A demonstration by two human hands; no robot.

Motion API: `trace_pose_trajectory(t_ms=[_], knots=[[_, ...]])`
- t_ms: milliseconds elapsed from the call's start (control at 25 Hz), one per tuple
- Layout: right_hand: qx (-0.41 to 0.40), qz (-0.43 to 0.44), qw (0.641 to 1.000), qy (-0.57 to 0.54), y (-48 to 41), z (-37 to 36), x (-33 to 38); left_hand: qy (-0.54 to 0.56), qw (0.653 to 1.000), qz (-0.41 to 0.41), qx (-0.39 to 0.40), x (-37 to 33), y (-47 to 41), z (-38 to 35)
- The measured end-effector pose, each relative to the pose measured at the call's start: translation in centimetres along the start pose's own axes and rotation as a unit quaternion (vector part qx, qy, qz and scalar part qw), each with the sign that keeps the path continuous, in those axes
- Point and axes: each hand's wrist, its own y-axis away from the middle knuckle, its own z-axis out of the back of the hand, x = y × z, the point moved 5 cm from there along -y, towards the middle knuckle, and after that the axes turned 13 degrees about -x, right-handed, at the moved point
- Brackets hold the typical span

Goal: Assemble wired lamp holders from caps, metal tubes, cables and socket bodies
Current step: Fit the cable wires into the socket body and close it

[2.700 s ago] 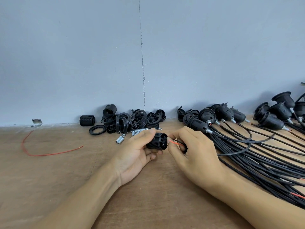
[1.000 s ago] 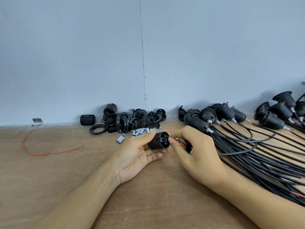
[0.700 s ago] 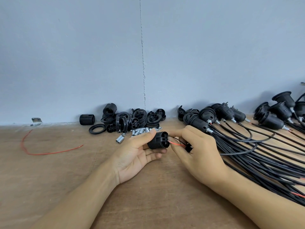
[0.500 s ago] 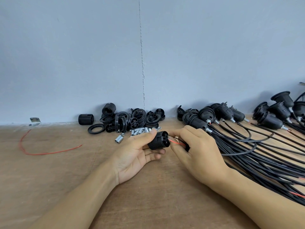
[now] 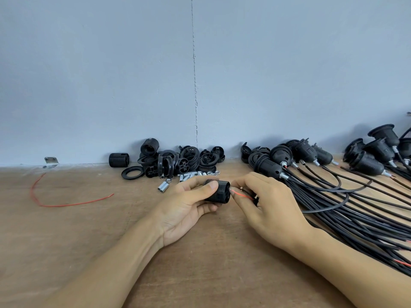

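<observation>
Plywood tabletop (image 5: 84,245), matt and brown with a faint grain, runs back to a smooth pale blue-grey wall (image 5: 100,74). Near its middle the left hand (image 5: 184,210) holds a black plastic socket body (image 5: 219,193), a short cylinder with ribbed, threaded sides lying on its side, thumb across the top and fingers curled underneath. The right hand (image 5: 271,207) meets it from the other side, fingertips pinching a thin red wire (image 5: 241,195) whose end sits at the socket's open face; a black cable end is tucked among the same curled fingers. Glossy round black cables (image 5: 355,221) fan out in a thick bundle to the right, leading up to finished lamp holders (image 5: 266,166), dark ribbed barrels with small silvery necks, lined along the wall. Behind the hands lies a heap of loose black plastic parts (image 5: 178,160), with a flat ring (image 5: 132,172) and a threaded sleeve (image 5: 119,160) beside it. Short shiny metal tubes (image 5: 191,175) are scattered just in front. Far left, a loose red wire (image 5: 66,204) curves across the wood below a small metal bracket (image 5: 51,162).
</observation>
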Motion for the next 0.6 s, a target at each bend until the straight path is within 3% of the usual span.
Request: trace_pose_trajectory(t_ms=[240, 600], knots=[[0.004, -0.023, 0.999, -0.022, 0.0, -0.2, -0.4, 0.006, 1.000, -0.017, -0.013, -0.1, 0.1, -0.2], [0.010, -0.221, 0.964, -0.144, 0.0, -1.2, -1.5, 0.012, 0.999, -0.036, 0.003, -0.1, 0.3, -0.4]])
